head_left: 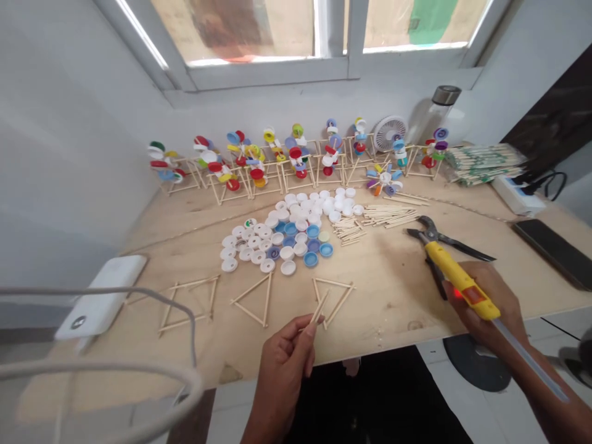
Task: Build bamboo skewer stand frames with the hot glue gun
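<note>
Between the thumb and fingers of my left hand (pixel 289 354) is a thin wooden stick (pixel 322 304), pointing up and away. Just beyond it lies a triangle of sticks (pixel 348 300) on the table. My right hand (pixel 493 302) is wrapped round a yellow glue gun (pixel 462 280) with a lit red switch; a clear glue stick (pixel 531 357) juts from its back. The gun's nozzle is over black-handled pliers (pixel 432 231). A second stick triangle (pixel 254 300) and a four-sided stick frame (pixel 189 305) lie to the left.
White and blue bottle caps (pixel 296 231) cover the table's middle, beside loose sticks (pixel 388 216). Stick stands with colourful cap wheels (pixel 296 154) line the back. A phone (pixel 555 253) lies right, a power bank (pixel 102 296) left. A cable (pixel 152 295) crosses the left foreground.
</note>
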{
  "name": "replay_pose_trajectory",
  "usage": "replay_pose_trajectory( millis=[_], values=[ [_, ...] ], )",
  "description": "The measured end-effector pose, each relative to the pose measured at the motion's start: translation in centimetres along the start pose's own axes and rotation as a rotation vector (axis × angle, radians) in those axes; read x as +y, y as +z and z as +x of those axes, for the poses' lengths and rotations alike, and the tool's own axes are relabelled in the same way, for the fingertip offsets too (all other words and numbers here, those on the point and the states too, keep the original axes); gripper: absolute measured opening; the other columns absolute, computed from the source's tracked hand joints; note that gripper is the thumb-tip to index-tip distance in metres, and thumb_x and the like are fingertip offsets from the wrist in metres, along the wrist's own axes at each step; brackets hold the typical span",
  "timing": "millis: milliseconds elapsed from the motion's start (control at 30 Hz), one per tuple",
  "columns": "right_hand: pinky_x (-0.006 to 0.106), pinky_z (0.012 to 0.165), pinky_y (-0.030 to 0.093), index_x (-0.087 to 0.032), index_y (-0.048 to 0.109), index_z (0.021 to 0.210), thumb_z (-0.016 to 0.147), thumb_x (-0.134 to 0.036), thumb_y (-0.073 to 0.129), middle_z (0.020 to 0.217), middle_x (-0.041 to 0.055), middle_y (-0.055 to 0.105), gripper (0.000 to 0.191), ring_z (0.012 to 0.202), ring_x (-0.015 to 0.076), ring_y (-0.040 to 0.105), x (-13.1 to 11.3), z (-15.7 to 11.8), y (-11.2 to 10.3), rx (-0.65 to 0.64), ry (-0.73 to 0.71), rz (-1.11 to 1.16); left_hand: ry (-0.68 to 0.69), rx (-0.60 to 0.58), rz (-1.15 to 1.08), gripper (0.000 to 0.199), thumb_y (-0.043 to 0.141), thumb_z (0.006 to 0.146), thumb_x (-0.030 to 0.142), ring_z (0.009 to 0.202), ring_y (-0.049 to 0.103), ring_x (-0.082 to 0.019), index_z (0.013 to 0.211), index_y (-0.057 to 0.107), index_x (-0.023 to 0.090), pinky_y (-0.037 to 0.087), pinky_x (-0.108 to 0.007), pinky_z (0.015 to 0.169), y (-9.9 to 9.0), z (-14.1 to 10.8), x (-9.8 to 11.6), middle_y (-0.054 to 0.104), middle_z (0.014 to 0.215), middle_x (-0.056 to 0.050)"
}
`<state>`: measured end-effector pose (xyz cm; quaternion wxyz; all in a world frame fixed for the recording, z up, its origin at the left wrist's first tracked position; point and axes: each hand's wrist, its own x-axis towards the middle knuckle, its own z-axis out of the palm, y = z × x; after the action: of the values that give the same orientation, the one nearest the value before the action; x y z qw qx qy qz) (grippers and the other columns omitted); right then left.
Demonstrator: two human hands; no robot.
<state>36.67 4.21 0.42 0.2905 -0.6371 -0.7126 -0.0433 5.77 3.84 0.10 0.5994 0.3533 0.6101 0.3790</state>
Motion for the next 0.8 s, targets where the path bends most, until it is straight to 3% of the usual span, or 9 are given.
replay_pose_trajectory(
  millis=[33, 133, 267, 367, 500, 667, 800],
  values=[
    [0.039, 0.072, 0.045, -0.022, 0.053, 0.096, 0.084, -0.032, 0.051, 0.090, 0.0091, 0.062, 0.016, 0.084, 0.0259, 0.058, 1.6, 0.1, -0.2, 0.054, -0.041, -0.071, 0.000, -0.009, 0.006, 0.053, 0.064, 0.070, 0.056, 0.041, 0.025, -0.006, 0.098, 0.068, 0.012, 0.017, -0.020, 0.046, -0.1, 0.1, -0.2, 0.033, 0.038, 0.009],
    [0.041, 0.076, 0.042, -0.021, 0.052, 0.103, 0.088, -0.032, 0.045, 0.097, 0.0117, 0.062, 0.019, 0.089, 0.0278, 0.056, 5.8, 0.2, -0.3, 0.042, -0.120, -0.268, 0.013, -0.054, 0.017, 0.054, 0.062, 0.073, 0.056, 0.042, 0.027, -0.006, 0.102, 0.066, 0.011, 0.021, -0.020, 0.047, -0.5, 0.4, -0.9, 0.035, 0.039, 0.008],
    [0.045, 0.075, 0.037, -0.019, 0.051, 0.108, 0.093, -0.036, 0.032, 0.099, 0.0131, 0.061, 0.030, 0.092, 0.0315, 0.054, 8.4, 0.2, 0.3, -0.045, -0.147, -0.404, 0.021, -0.064, 0.006, 0.052, 0.061, 0.075, 0.053, 0.043, 0.028, -0.006, 0.104, 0.065, 0.010, 0.022, -0.020, 0.049, -0.4, 0.4, -1.2, 0.035, 0.040, 0.008],
    [0.046, 0.074, 0.033, -0.019, 0.051, 0.106, 0.093, -0.035, 0.032, 0.095, 0.0145, 0.062, 0.028, 0.091, 0.0339, 0.053, 8.6, 0.4, 0.8, -0.024, -0.138, -0.442, 0.013, -0.055, -0.016, 0.054, 0.061, 0.075, 0.054, 0.042, 0.026, -0.006, 0.105, 0.065, 0.009, 0.019, -0.020, 0.047, 0.0, 0.2, -0.9, 0.035, 0.039, 0.009],
    [0.048, 0.074, 0.031, -0.022, 0.049, 0.106, 0.091, -0.028, 0.032, 0.101, 0.0178, 0.061, 0.024, 0.096, 0.0384, 0.052, 8.6, 0.6, 0.9, -0.087, -0.122, -0.475, -0.011, -0.062, -0.051, 0.056, 0.061, 0.073, 0.055, 0.041, 0.026, -0.006, 0.103, 0.066, 0.008, 0.016, -0.021, 0.046, 0.3, 0.0, -0.7, 0.035, 0.038, 0.008],
    [0.051, 0.073, 0.033, -0.028, 0.050, 0.114, 0.083, -0.044, 0.043, 0.110, 0.0154, 0.059, 0.035, 0.099, 0.0409, 0.052, 9.0, 0.1, 0.5, -0.095, -0.111, -0.427, 0.002, -0.074, -0.079, 0.053, 0.061, 0.075, 0.053, 0.041, 0.026, -0.006, 0.104, 0.066, 0.009, 0.016, -0.021, 0.046, 0.2, -0.2, -0.8, 0.035, 0.039, 0.008],
    [0.057, 0.082, 0.036, -0.026, 0.050, 0.120, 0.085, -0.039, 0.039, 0.118, 0.0140, 0.057, 0.039, 0.107, 0.0419, 0.051, 5.9, -0.7, -0.5, -0.009, -0.014, -0.368, -0.003, -0.087, -0.102, 0.054, 0.061, 0.075, 0.054, 0.041, 0.025, -0.006, 0.103, 0.066, 0.010, 0.016, -0.021, 0.045, 0.1, -0.3, -0.8, 0.035, 0.038, 0.008]
  ],
)
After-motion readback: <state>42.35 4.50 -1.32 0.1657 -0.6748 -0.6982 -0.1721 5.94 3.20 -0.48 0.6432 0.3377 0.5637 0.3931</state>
